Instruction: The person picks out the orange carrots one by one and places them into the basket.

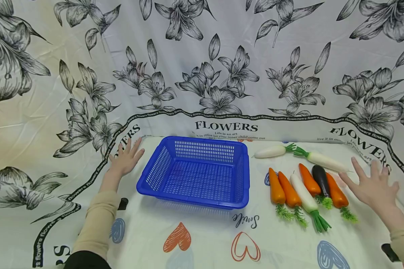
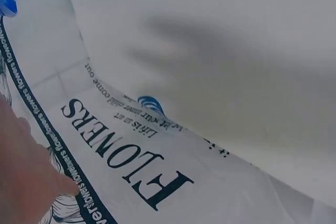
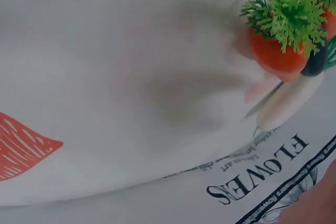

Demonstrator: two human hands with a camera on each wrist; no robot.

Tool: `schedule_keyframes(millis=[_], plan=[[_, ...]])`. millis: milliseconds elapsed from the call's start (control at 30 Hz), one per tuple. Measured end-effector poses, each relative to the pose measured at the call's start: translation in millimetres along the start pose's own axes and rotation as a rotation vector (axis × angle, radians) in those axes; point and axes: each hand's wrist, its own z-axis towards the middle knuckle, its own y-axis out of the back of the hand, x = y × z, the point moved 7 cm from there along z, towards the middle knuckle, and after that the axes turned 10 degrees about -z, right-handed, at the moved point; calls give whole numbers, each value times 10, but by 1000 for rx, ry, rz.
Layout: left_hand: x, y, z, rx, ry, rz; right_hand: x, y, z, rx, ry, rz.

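Observation:
A blue plastic basket with mesh walls stands on the table, and nothing lies in it. Left of it my left hand is held with fingers spread, apart from the basket and holding nothing. My right hand is likewise spread, just right of a group of vegetables. That group has several orange carrots with leafy green tops, a dark eggplant and a white radish. Two more white radishes, one at left and one at right, lie behind them. In the right wrist view, a carrot shows near the corner.
A white tablecloth printed with hearts covers the table. Behind and at the sides hangs a white curtain with black flower drawings and a dark lettered band. Small black objects lie by each forearm.

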Motion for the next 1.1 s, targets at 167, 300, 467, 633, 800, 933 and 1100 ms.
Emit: schedule_keyframes(millis=[167,300,467,633,800,933,1100], plan=[[-70,-79,-19,62,-21,-102,157,-36,-34,-1,55,24],[-123,-136,-27,95,-40,-177,326,-48,-66,9,107,81],[-216,-213,-32,114,-103,-265,522,-36,-90,21,142,116],[-266,-273,-33,123,-140,-345,689,-28,-113,25,173,134],[-280,-313,-35,137,-144,-393,879,5,-140,21,205,158],[-283,-325,-40,144,-124,-416,1007,11,-157,18,230,169],[-289,-328,-39,158,-122,-445,1157,12,-176,2,255,176]])
